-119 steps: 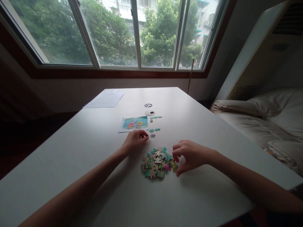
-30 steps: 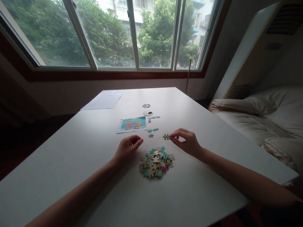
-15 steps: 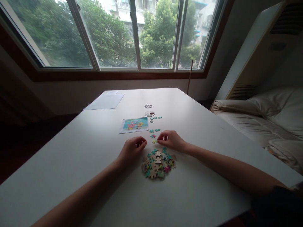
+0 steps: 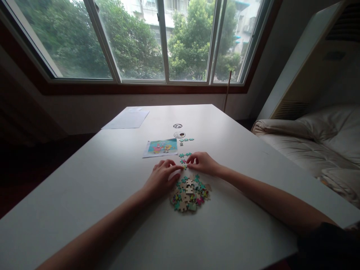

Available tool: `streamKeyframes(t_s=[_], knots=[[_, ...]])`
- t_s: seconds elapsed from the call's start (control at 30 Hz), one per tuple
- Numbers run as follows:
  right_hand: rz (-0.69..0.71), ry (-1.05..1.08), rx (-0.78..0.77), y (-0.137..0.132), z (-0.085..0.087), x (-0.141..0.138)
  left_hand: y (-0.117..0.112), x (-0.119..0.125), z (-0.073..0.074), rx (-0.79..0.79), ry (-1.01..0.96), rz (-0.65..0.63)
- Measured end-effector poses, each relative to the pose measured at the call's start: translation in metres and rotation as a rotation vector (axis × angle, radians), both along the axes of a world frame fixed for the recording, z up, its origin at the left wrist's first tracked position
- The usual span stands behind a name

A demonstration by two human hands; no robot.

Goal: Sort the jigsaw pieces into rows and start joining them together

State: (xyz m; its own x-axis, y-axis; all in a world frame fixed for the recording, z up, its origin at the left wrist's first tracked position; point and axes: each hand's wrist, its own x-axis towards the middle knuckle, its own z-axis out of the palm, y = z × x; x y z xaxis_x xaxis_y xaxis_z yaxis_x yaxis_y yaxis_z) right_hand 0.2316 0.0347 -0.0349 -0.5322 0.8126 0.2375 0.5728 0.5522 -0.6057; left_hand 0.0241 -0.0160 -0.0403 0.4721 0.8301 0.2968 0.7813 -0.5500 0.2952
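Observation:
My right hand point(image 4: 203, 163) is curled, its fingertips pinched at the edge of a small yellow-green puzzle piece point(image 4: 185, 167) lying on the table. From the other side my left hand point(image 4: 163, 176) reaches in with the index finger stretched to that piece and the thumb apart below it. Just beyond are a pink-and-teal puzzle piece point(image 4: 183, 161) and two teal puzzle pieces point(image 4: 185, 154). A heap of loose puzzle pieces point(image 4: 189, 195), some showing bare backs, lies nearer to me. The picture sheet point(image 4: 161, 147) with cartoon figures lies left of the laid-out pieces.
A white table point(image 4: 230, 217) carries everything. Farther back are a short row of teal pieces point(image 4: 186, 140), two round inset discs point(image 4: 179, 135) and white paper sheets point(image 4: 126, 119) at left. A padded sofa point(image 4: 303, 142) stands to the right, a window beyond.
My left hand has moved right and stretched its index finger to the yellow-green piece. My right hand stays close to that piece. The view has shifted slightly.

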Motion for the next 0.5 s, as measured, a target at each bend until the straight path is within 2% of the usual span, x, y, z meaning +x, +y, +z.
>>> streamKeyframes(t_s=[0.23, 0.5], knots=[[-0.046, -0.004, 0.145, 0.011, -0.005, -0.007, 0.001, 0.0, -0.002, 0.012, 0.029, 0.0], [-0.019, -0.036, 0.119, 0.023, -0.005, -0.013, 0.001, 0.0, -0.004, 0.024, 0.05, -0.001]])
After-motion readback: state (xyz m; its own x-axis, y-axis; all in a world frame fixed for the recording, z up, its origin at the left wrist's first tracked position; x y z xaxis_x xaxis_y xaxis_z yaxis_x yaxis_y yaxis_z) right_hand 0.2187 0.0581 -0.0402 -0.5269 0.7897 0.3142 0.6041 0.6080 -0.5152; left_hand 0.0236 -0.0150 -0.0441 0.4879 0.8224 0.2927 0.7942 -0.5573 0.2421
